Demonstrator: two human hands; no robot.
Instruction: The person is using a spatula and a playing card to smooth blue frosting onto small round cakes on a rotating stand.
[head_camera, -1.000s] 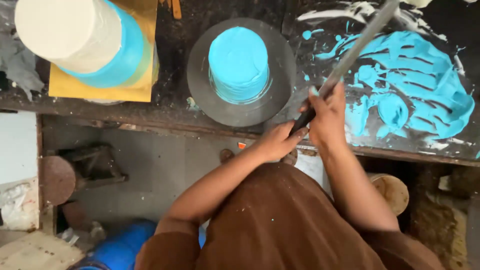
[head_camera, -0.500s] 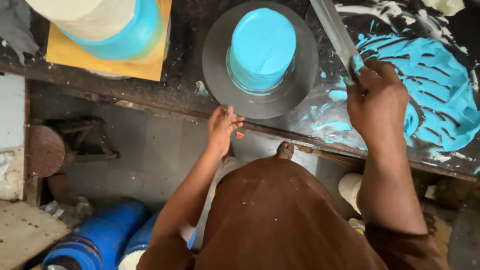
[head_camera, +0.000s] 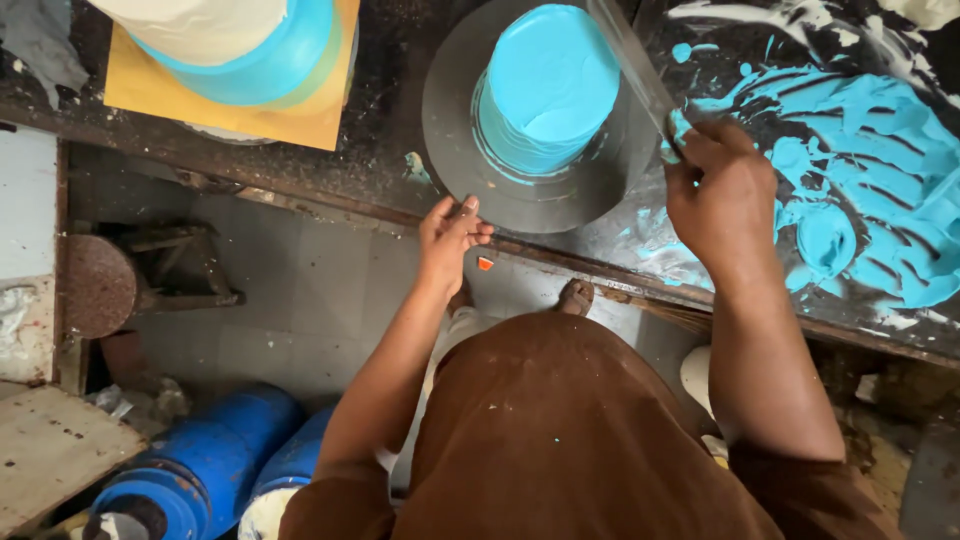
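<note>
Two hands at work over a dark table (head_camera: 390, 110), seen from the single head view looking straight down.

Left hand (head_camera: 450, 235) at the near rim of a round dark turntable board (head_camera: 450, 110), fingers (head_camera: 468, 212) close together and curled onto the board's edge, thumb side hidden underneath. Right hand (head_camera: 718, 190) closed around the handle of a long metal spatula (head_camera: 630, 65), fingers wrapped tight, the blade running up and away along the right side of the blue cake (head_camera: 545, 85); blade touching or just beside the cake's side, cannot tell which. Blue cake standing upright in the middle of the turntable board, coated top and sides in smooth turquoise cream, ridged lines low on its side.

Right of the board, smears of blue cream (head_camera: 860, 170) spread wide across the table, some streaked white near the far edge. Left of the board, well apart, a larger second cake (head_camera: 235, 40) in white and blue, sitting on a yellow square board (head_camera: 300, 115) and cut off by the top of the frame.

Below the table edge: brown garment (head_camera: 560, 440), a sandalled foot (head_camera: 577, 296) on grey floor tiles (head_camera: 300, 290), a small orange scrap (head_camera: 485, 263) on the floor, two blue drums (head_camera: 200, 470) at lower left, a round rusty stool (head_camera: 95, 285) further left.
</note>
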